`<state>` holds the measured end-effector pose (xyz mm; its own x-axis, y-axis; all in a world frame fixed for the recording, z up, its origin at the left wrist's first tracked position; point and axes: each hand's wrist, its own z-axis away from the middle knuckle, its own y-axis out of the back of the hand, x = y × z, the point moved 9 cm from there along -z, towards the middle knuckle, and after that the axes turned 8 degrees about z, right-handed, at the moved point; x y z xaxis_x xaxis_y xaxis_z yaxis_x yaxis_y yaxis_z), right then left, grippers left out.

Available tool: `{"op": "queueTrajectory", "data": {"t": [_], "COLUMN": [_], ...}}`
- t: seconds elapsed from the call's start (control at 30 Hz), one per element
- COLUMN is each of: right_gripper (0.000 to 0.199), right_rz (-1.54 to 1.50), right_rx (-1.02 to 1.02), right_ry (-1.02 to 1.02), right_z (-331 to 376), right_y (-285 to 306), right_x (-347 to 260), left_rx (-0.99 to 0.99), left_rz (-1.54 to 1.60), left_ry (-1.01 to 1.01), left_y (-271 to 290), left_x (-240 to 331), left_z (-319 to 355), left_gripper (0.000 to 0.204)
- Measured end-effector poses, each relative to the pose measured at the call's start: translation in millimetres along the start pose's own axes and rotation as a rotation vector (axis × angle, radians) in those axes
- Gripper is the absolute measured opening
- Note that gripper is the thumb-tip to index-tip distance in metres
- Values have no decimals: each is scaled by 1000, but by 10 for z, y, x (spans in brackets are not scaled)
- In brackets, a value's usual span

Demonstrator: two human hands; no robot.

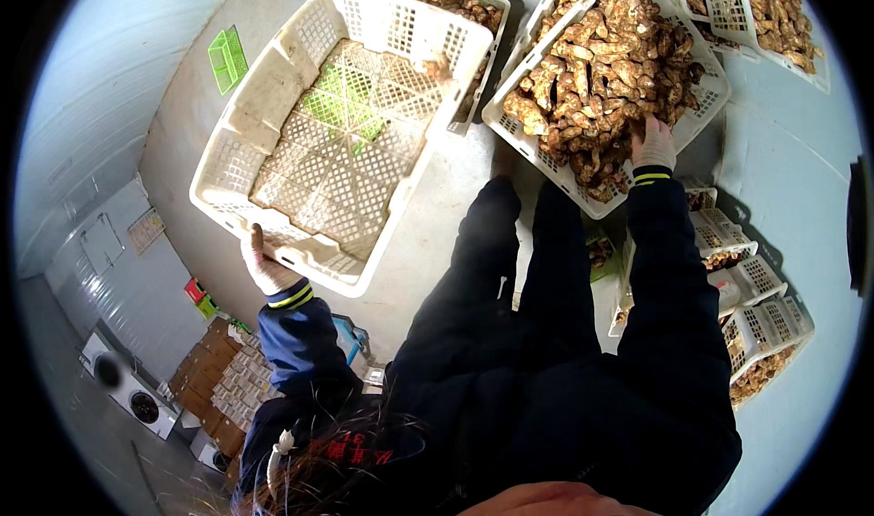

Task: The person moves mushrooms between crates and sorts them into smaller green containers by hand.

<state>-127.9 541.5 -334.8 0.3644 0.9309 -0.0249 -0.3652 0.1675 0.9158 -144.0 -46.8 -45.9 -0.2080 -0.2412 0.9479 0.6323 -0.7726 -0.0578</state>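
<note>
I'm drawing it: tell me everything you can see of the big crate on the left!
The crate is off-white, probably plastic, with rounded corners and many holes in its walls and grimy floor. Green shows through the floor. Its open top faces the camera. The left grip holds its near rim.

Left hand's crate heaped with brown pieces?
No: the white crate in the left hand shows a mostly bare lattice floor, while brown pieces are heaped at the right hand.

A pale wall [105, 97] bordered a bright grey floor [414, 270].
Brown cartons [196, 366] were stacked near a white twin-fan unit [126, 391].
</note>
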Motion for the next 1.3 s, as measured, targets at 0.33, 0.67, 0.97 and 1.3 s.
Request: {"op": "queueTrajectory", "data": {"t": [0.33, 0.67, 0.97, 1.3], "right_gripper": [52, 60, 42, 35], "right_rz": [-667, -289, -2049, -2498], "right_rx": [-63, 88, -267, -744], "right_ry": [-100, -299, -325, 172], "right_z": [-152, 137, 40, -52], "right_y": [-693, -393, -660, 31], "right_x": [-1430, 158, -215, -1199], "left_rx": [-41, -75, -44, 8], "left_rz": [8, -122, -133, -145], "left_ry": [119, -59, 0, -65], "left_y": [9, 382, 359, 5], "left_x": [-201, -109, -95, -24], "left_z": [-122, -183, -135, 21], "left_gripper": [20, 27, 12, 13]}}
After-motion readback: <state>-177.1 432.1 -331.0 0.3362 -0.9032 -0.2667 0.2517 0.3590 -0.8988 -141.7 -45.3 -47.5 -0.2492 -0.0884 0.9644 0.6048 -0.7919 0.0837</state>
